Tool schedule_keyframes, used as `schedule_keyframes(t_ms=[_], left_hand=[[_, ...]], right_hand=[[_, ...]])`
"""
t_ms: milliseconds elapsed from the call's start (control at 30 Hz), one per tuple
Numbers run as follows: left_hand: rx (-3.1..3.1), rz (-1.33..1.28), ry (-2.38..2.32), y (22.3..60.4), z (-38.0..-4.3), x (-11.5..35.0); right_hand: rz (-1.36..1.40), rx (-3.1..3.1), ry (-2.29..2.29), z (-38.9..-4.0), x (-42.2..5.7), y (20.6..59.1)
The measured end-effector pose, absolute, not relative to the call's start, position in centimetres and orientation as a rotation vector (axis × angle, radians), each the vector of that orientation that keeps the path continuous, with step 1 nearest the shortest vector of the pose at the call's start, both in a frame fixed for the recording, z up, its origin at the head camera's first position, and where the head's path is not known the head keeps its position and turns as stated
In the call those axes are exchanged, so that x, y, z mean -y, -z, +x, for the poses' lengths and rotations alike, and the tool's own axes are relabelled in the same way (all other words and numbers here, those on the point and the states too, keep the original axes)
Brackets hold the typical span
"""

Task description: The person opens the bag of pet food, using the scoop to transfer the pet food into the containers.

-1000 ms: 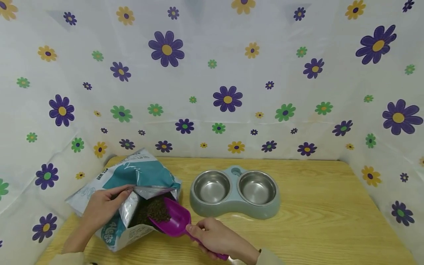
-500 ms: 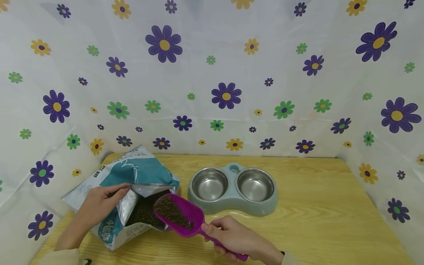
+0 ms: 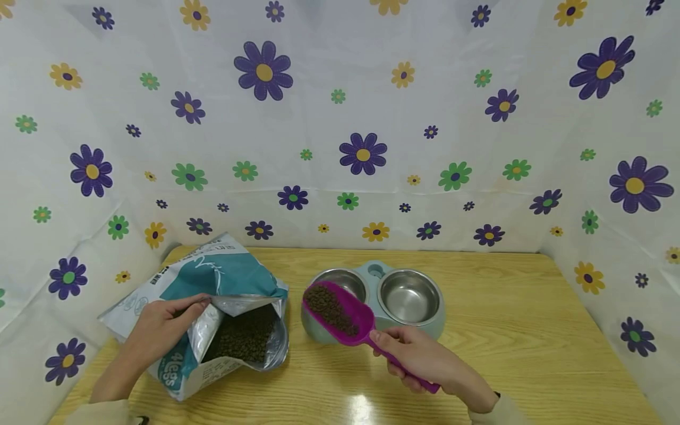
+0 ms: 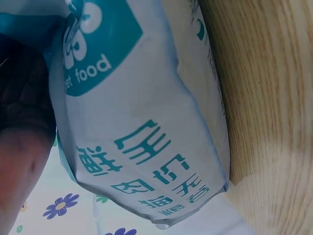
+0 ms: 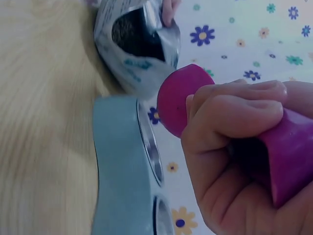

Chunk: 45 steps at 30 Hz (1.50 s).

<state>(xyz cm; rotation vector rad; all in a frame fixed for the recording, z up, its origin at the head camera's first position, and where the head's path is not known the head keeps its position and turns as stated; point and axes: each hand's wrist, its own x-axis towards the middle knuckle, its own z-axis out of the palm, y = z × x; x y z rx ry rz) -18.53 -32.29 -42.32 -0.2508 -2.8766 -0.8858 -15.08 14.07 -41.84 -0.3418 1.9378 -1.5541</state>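
Note:
My right hand (image 3: 425,357) grips the handle of a magenta scoop (image 3: 363,321), its pan filled with brown kibble (image 3: 326,307). In the head view the scoop overlaps the left steel bowl (image 3: 347,276) of a double pet feeder. At the left, my left hand (image 3: 159,327) pinches the foil edge of a white and teal pet food bag (image 3: 218,274), keeping its mouth wide. More kibble shows inside the bag. The left wrist view has the bag's printed side (image 4: 137,112) close up; fingers there are dark and partly hidden. Curled fingers (image 5: 234,117) wrap the handle in the right wrist view.
The feeder's grey-blue base (image 3: 313,330) stands mid-table, with its right steel bowl (image 3: 410,298) uncovered. Under everything is a wood-grain table (image 3: 510,330). A flower-print sheet (image 3: 319,130) rises behind it and along both sides.
My right hand has drawn the loaded scoop out of the bag, then up and rightward to the left bowl. My left hand keeps its hold on the bag's edge.

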Motion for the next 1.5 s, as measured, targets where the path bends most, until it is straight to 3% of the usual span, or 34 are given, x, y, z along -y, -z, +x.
schedule_keyframes(t_ms=[400, 1500], left_hand=[[2.900, -0.225, 0.866, 42.6, -18.6, 32.4], [2.922, -0.192, 0.906, 42.7, -18.6, 32.5]], right_hand=[[-0.289, -2.214, 1.402, -16.8, -15.9, 41.2], [-0.353, -2.624, 0.882, -19.1, -12.1, 37.7]])
